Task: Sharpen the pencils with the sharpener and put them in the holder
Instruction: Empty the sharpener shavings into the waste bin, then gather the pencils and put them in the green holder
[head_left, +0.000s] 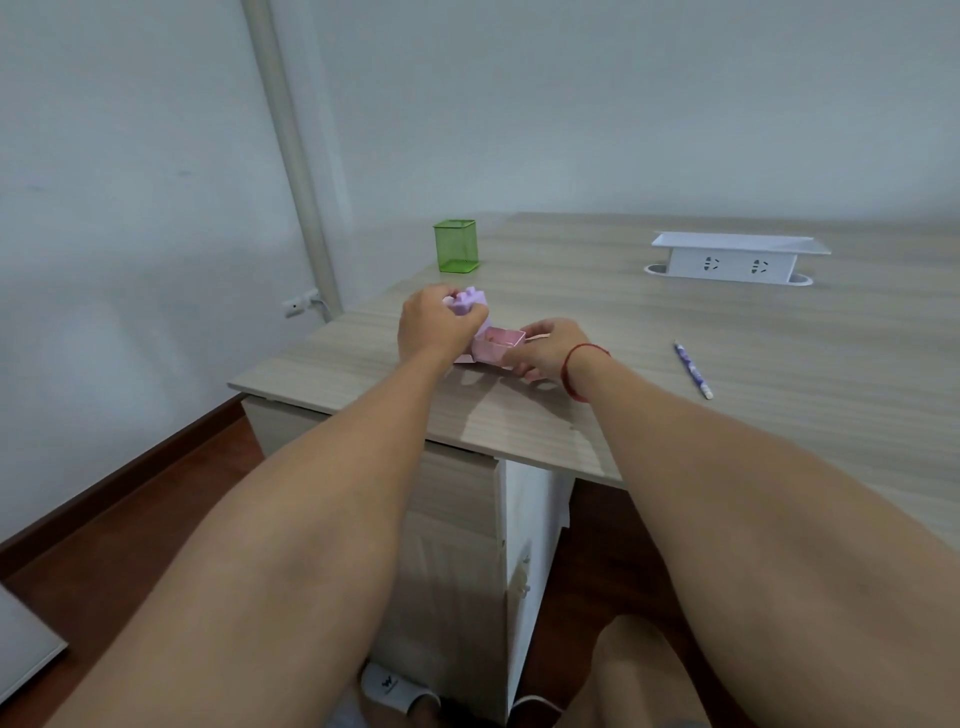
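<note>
The sharpener (475, 319) sits near the desk's (571, 415) left front edge. The left hand (431, 325) grips its body; the right hand (545, 348) pinches the pink tray (501, 345). Brace the body; slide the tray straight. A pencil (693, 370) lies well apart; the holder (456, 245) stands behind.

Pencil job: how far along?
Nothing looks finished: no pencil shows in the green holder. In hand: the left hand has a grip on the purple sharpener, while the right hand holds its pink drawer, which is out. Left: the pencil lying on the desk needs sharpening and dropping in the holder.
</note>
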